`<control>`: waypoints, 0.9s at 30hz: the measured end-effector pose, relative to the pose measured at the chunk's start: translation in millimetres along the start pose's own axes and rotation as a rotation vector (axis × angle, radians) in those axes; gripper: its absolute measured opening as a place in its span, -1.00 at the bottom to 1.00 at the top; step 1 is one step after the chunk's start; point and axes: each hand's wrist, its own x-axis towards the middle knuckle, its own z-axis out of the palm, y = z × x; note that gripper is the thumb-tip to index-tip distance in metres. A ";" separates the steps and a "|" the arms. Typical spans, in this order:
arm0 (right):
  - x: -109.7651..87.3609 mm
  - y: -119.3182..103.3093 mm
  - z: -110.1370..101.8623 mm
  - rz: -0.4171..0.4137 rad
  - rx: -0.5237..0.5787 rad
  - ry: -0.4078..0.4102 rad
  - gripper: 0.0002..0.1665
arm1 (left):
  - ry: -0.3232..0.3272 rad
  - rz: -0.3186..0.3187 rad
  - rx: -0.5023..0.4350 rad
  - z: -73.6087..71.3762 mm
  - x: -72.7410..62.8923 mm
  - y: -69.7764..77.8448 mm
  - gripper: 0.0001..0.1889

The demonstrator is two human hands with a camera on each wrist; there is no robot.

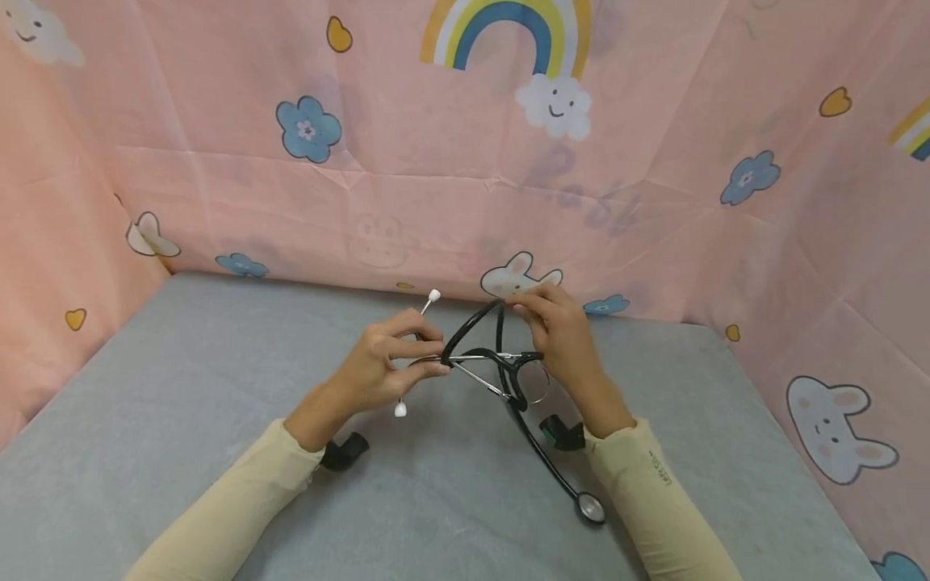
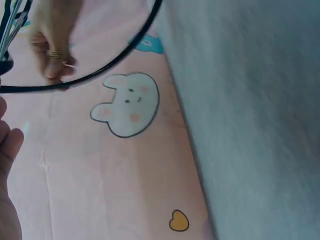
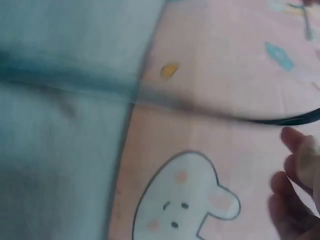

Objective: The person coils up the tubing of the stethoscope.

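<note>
A black stethoscope (image 1: 468, 327) is held up over the grey table by both hands. My left hand (image 1: 381, 363) grips its metal ear tubes (image 1: 475, 378), with one white eartip (image 1: 434, 295) poking out above the fingers and another below. At the top of the raised loop of black tubing (image 2: 107, 66), the fingertips of my right hand (image 1: 567, 331) pinch the tube. From there the tubing hangs down to the round chest piece (image 1: 591, 509), low near the right sleeve. In the right wrist view, a blurred stretch of tube passes just above the fingers (image 3: 295, 145).
The grey cloth-covered table (image 1: 182, 387) reaches back to a pink curtain (image 1: 407, 202) printed with rabbits, clouds and flowers, which also closes off both sides. Black wrist mounts (image 1: 345, 452) jut out beneath both forearms.
</note>
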 end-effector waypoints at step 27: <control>53.4 -10.6 10.1 0.169 0.088 -0.203 -0.73 | 0.202 -0.067 -0.088 -22.9 12.7 10.9 -0.79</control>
